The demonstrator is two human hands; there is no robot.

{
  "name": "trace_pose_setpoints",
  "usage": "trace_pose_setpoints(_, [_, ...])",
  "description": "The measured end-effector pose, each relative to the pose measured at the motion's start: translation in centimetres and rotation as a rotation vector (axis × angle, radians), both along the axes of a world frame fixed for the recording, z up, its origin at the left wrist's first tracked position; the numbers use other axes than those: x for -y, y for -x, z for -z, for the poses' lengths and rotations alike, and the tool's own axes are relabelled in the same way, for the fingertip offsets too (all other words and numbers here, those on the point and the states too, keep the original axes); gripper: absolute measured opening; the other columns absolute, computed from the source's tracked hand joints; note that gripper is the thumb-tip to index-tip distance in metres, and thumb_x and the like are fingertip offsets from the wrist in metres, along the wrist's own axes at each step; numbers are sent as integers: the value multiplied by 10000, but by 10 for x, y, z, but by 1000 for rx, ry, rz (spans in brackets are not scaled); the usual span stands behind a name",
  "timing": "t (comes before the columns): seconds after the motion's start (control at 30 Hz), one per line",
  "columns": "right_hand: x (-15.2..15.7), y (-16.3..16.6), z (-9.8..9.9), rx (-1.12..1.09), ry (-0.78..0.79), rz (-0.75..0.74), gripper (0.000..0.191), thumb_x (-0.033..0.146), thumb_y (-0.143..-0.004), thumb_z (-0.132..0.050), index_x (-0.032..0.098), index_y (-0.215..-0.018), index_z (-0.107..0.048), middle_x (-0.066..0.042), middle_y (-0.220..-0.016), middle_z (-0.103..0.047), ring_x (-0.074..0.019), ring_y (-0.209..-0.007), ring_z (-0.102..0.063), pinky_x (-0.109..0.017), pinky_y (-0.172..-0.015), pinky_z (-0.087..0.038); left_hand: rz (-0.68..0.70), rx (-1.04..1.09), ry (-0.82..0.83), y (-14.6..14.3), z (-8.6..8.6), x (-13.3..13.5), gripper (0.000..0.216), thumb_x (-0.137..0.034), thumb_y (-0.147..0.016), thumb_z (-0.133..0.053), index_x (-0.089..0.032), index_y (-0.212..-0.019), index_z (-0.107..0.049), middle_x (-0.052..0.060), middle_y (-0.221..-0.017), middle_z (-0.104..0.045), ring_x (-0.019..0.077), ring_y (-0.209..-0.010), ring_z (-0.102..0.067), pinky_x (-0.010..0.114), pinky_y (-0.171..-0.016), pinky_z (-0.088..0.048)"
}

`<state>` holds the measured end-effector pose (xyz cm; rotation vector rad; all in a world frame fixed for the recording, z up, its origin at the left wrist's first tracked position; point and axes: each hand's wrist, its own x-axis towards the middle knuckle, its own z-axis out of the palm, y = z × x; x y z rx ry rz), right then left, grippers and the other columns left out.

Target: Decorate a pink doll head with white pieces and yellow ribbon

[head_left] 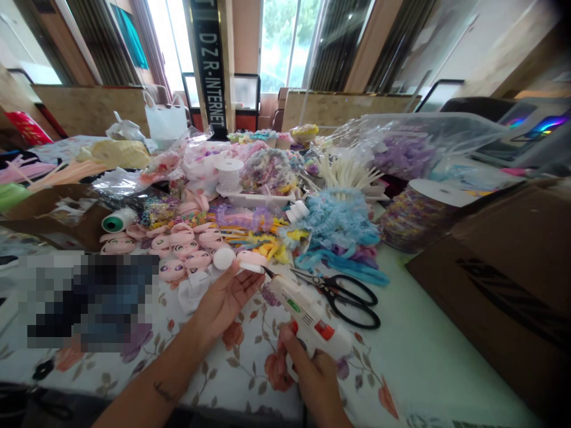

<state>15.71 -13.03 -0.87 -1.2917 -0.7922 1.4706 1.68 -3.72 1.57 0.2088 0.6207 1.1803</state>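
Tablecloth (209,380), half-curled hands (227,300) (319,374), left holding white piece (252,267), right glue gun (307,315).

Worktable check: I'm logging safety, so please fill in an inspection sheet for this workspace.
Surface: floral tablecloth, crowded toward the far side.
Job's things: glue gun, nozzle at or near a small white piece.
Clutter: scissors beside the glue gun; pink heads, blue ruffled material, large cardboard box at right.
Hands: right hand holds the glue gun; left hand palm up at the white piece, grip unclear.
Cables: dark line below the right hand, perhaps a cord.
Surroundings: curtained windows, lettered pillar.
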Motion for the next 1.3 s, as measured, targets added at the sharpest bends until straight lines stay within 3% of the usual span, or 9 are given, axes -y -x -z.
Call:
trace_pose_setpoints(0.33, [-1,-1,7,-60,-12,-28,554,638,-758,-551,191,-449,-442,24,-324,-416,-117,-359,-467,-221,-383,-321,9,27,-8,0,-1,0,210,-247,-858,-565,-97,-1002,-600,105,-855,-702,192,-904,-673,365,-956,-492])
trace_pose_setpoints(0.57, [-2,1,6,-100,-18,-12,505,632,-750,-566,198,-521,-449,38,-320,-419,-125,-356,-479,-222,-374,-319,11,28,-15,1,-3,0,180,-269,-862,-562,-100,-891,-618,113,-859,-710,193,-889,-677,363,-939,-503])
trace_pose_setpoints(0.8, [-2,0,3,3,51,-8,516,594,-706,-633,186,-442,-458,14,-331,-461,-118,-351,-492,-212,-365,-361,3,4,-1,1,-3,0,233,-324,-845,-585,-99,-881,-636,115,-860,-709,201,-907,-672,363,-947,-496])
trace_pose_setpoints(0.93, [-4,0,5,-25,39,9,433,591,-694,-643,169,-634,-568,37,-345,-481,-108,-313,-469,-197,-327,-342,24,4,-26,2,-1,-1,278,-351,-858,-557,-94,-921,-645,123,-880,-710,205,-920,-669,362,-966,-478])
trace_pose_setpoints(1.07, [-7,2,8,-48,14,12,494,608,-675,-647,157,-866,-576,69,-337,-468,-129,-279,-474,-196,-284,-326,32,1,-68,5,-1,-1,286,-344,-882,-515,-111,-981,-648,122,-938,-711,200,-934,-666,365,-968,-475])
trace_pose_setpoints(1.2, [-5,-4,8,-45,-53,-28,483,581,-713,-620,147,-920,-578,65,-359,-488,-140,-300,-503,-216,-316,-381,22,7,-93,10,-6,-2,338,-339,-927,-408,-130,-1066,-633,138,-1021,-694,222,-1021,-639,378,-936,-499])
trace_pose_setpoints(1.3, [-2,-32,1,118,-140,65,406,502,-711,-654,138,-889,-625,16,-496,-593,-109,-356,-506,-210,-369,-383,-26,8,-56,12,-12,-4,393,-337,-950,-313,-146,-1078,-632,149,-1087,-673,249,-1113,-594,387,-911,-519])
